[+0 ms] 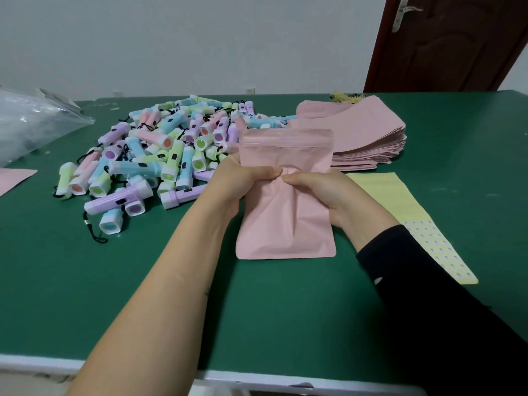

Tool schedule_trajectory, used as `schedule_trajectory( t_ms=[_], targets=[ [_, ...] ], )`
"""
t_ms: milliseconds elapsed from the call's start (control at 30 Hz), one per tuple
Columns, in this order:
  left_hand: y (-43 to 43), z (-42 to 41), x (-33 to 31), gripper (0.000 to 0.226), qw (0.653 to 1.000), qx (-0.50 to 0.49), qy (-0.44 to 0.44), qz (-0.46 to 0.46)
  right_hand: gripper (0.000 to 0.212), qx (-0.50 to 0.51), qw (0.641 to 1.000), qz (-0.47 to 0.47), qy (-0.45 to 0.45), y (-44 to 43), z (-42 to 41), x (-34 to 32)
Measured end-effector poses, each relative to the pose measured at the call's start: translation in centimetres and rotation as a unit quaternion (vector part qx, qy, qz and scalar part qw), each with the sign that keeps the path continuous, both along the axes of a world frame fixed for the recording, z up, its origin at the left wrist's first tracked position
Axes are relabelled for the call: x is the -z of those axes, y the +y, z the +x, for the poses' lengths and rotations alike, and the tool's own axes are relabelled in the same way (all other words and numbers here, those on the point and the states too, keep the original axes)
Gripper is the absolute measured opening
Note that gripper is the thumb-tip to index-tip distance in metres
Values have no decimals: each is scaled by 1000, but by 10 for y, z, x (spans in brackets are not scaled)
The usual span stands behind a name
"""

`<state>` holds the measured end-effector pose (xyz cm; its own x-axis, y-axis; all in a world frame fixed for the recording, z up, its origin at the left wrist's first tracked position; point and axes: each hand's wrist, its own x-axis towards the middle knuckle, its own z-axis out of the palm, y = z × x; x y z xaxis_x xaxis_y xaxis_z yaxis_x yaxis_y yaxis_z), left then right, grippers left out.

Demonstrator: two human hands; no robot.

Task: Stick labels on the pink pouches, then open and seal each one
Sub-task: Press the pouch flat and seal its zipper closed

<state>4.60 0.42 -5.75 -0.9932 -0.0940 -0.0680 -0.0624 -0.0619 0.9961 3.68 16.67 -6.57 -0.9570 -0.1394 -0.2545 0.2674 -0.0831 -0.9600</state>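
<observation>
I hold one pouch [285, 207] upright in front of me, its bottom edge close to the surface [200, 295]. My left hand [237, 178] and right hand [323, 192] are both clamped on it at mid-height. The thumbs meet at the centre of the front and pinch the film into creases. The zip strip near the top looks closed, and I see no label on the side facing me. Whether one sits on the far side I cannot tell.

I judge this pouch to be at the opening step, with sealing not yet done. Most of the job lies ahead. A thick stack [368, 141] of flat pouches waits just behind my right hand. The label sheet [411, 212] lies beside my right wrist, bare at its far end and with rows of labels at the near end. One more pouch [14, 178] lies flat at the left edge, its state unclear. A heap of small torches [160, 155] lies to my left.
</observation>
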Motion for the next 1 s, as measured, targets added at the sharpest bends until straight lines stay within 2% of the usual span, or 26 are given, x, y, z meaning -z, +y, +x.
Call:
schedule_trajectory(
  t_ms=[133, 333, 433, 533, 667, 767, 1000],
  targets=[
    [-11, -1, -3, 32, 1000, -21, 16, 6, 34, -18, 999, 34, -1, -4, 3, -1],
    [-17, 2, -7, 17, 997, -50, 60, 1, 29, -23, 997, 73, 1, -3, 5, -2],
    [-16, 3, -6, 15, 994, -62, 85, -22, 37, -15, 997, 81, 1, -4, 5, -2],
    [-15, 3, -6, 11, 987, -68, 103, -107, 40, 0, 995, 98, 8, -2, 4, -2],
    [-20, 0, -5, 15, 949, -68, 138, -274, 39, 20, 990, 140, 27, 2, 3, -2],
    [-22, -3, -4, 9, 927, -69, 147, -338, 32, 22, 987, 154, 29, 4, 3, -2],
    [-24, -2, -3, 16, 865, -88, 166, -465, 14, 16, 986, 162, 33, 7, 2, -2]
  ],
)
